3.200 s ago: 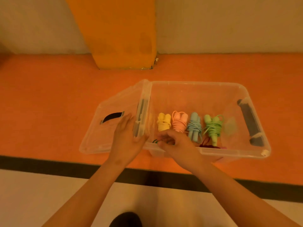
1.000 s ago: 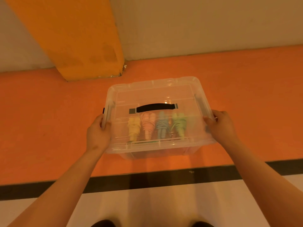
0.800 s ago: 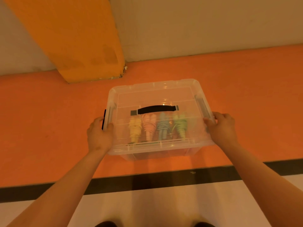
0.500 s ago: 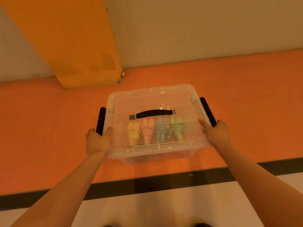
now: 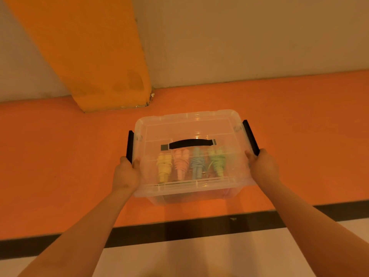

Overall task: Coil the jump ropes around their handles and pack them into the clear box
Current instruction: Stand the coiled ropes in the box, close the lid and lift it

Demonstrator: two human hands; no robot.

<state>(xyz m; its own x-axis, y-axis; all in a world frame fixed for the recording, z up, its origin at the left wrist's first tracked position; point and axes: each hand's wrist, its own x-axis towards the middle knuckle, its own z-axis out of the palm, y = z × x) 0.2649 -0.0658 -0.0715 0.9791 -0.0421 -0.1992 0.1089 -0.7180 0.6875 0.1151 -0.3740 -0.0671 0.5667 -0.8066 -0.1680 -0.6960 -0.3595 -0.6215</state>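
Fingers [image 5: 123, 159] of the left hand [image 5: 125, 173] curl round the left black latch [image 5: 130, 144] of the clear box [image 5: 191, 194]; the right hand [image 5: 263, 166] pinches the right latch [image 5: 250, 136]. Four coiled jump ropes [image 5: 180, 164] lie inside.

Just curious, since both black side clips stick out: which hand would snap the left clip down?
Left. The left hand pinches the left clip at its near end; the right hand holds the right clip, across the clear box.
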